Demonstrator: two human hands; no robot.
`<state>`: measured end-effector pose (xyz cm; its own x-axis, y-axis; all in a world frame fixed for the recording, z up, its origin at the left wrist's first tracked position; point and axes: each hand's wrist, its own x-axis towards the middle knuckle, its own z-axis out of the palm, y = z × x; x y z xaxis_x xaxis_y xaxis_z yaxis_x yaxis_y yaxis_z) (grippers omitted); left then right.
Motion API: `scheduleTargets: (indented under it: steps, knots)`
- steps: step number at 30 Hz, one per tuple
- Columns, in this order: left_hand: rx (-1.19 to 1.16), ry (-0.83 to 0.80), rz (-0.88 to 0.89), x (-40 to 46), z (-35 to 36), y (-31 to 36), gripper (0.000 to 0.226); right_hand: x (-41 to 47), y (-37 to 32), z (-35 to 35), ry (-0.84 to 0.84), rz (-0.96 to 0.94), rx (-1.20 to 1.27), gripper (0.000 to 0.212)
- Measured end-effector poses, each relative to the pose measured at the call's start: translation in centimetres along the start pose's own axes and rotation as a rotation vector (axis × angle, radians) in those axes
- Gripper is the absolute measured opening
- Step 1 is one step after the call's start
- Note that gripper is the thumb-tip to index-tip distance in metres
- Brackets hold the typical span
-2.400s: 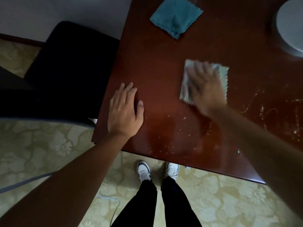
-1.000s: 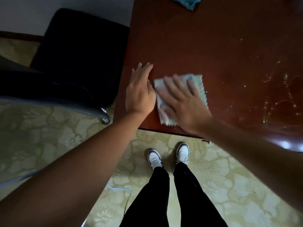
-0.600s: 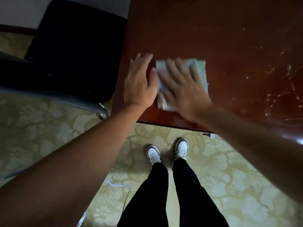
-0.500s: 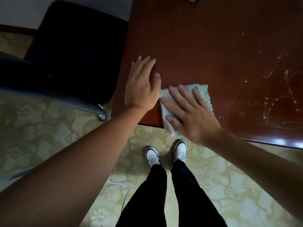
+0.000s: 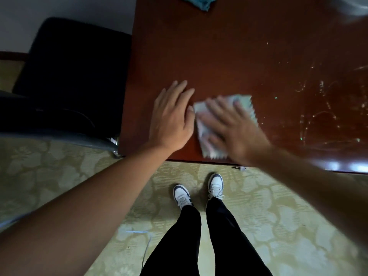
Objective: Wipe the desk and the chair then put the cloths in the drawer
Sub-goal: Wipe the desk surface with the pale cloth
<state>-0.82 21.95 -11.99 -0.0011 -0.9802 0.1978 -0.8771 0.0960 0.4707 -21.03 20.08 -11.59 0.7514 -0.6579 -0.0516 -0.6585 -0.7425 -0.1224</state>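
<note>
A pale grey-green cloth (image 5: 246, 104) with a zigzag edge lies near the front edge of the dark red wooden desk (image 5: 229, 56). My right hand (image 5: 233, 128) presses flat on it with straight fingers, blurred by motion. Just left of the cloth, my left hand (image 5: 171, 118) rests flat on the desk, thumb beside the cloth's edge. A teal cloth (image 5: 199, 2) lies at the far edge, cut off by the frame. The black chair (image 5: 69, 76) stands left of the desk.
White streaks and specks (image 5: 318, 108) mark the right part of the desk. A pale round object (image 5: 356, 5) shows at the top right corner. My feet (image 5: 199, 192) stand on a patterned floor (image 5: 59, 176), where a thin cable (image 5: 143, 251) lies.
My right hand has pushed the cloth back from the desk's front edge, a little farther onto the top. My left hand has stayed flat in place.
</note>
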Motion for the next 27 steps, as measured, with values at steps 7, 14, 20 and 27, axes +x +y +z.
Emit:
scheduleTargets:
  steps: [7,14,20,27]
  knots:
    - [-0.096,0.019,-0.043,0.4,1.4,1.6,0.046,4.9,6.2,-1.2,0.051,0.416,0.027,0.06]
    - [0.009,-0.043,-0.017,0.3,1.2,1.8,0.046,-0.8,5.0,-0.8,-0.016,0.174,-0.021,0.06]
    - [0.055,-0.054,-0.012,0.4,1.2,2.0,0.048,2.9,8.3,-1.6,0.026,0.498,-0.004,0.065]
    - [0.089,-0.087,0.014,0.2,0.8,2.3,0.053,-3.1,4.2,-0.7,0.019,0.208,-0.002,0.055]
